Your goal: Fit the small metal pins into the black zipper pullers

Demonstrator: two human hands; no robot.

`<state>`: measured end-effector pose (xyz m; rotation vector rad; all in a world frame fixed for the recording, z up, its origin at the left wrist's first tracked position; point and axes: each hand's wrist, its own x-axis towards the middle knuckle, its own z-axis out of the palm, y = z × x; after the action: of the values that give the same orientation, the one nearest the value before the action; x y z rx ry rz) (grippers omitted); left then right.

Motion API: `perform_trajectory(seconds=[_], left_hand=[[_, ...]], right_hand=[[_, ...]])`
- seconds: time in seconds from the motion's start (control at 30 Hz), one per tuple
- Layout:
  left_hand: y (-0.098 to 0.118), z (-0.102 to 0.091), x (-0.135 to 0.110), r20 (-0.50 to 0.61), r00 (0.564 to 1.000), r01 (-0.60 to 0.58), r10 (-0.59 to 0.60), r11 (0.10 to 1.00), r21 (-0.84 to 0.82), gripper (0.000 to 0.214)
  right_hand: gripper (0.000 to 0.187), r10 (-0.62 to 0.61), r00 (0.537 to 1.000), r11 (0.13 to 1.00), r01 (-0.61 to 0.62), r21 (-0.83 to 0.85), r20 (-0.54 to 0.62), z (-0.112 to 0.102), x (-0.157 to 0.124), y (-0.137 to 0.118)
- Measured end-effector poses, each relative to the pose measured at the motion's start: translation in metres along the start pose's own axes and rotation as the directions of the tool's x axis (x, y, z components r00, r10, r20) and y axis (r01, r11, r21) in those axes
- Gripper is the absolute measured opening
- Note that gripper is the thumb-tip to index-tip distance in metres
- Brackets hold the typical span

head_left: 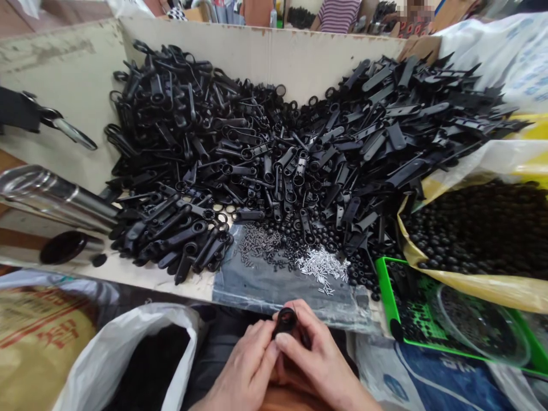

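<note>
L hand (242, 365) & R hand (319, 357) were just below the near edge of the cardboard bin (265, 57), fingers (295, 342) closed on a black plastic loop part (285, 321), pinching it betw. them. Big heap of black parts (257, 154) sat in the bin, tiny metal pins (322, 267) near its front edge. Yellow bag of black beads (475, 228) by right edge.

This is a small-parts workshop: a heap of black plastic parts (265, 160) fills a cardboard-walled bin (265, 57), a yellow bag (471, 285) of black beads sits beside it, and a co-worker (338, 14) sits beyond the far edge.
</note>
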<state>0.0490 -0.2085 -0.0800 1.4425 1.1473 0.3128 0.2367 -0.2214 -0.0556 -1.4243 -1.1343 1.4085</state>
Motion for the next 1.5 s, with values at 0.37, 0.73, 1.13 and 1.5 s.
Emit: perform_trajectory(seconds=[0.37,0.73,1.13,1.5], left_hand=[[-0.019,0.005,-0.003,0.023,0.997,0.076,-0.073,0.977,-0.201,0.055],[0.019,0.002,0.023,0.479,0.877,0.475,-0.040,0.231,-0.849,0.029],[0.004,0.029,0.029,0.425,0.857,0.509,-0.291,0.360,-0.782,0.043],[0.002,0.029,0.050,0.644,0.718,0.692,-0.264,0.176,-0.700,0.063]], right_hand=[[0.035,0.222,0.975,0.963,-0.220,0.156,0.001,0.015,-0.008,0.016],[0.063,0.245,0.966,0.894,-0.256,0.367,0.076,0.021,-0.019,0.038],[0.052,0.073,0.982,0.941,-0.125,-0.315,-0.172,0.004,-0.014,0.018],[0.037,-0.504,0.847,0.641,0.235,-0.731,-0.169,0.006,0.044,-0.012]])
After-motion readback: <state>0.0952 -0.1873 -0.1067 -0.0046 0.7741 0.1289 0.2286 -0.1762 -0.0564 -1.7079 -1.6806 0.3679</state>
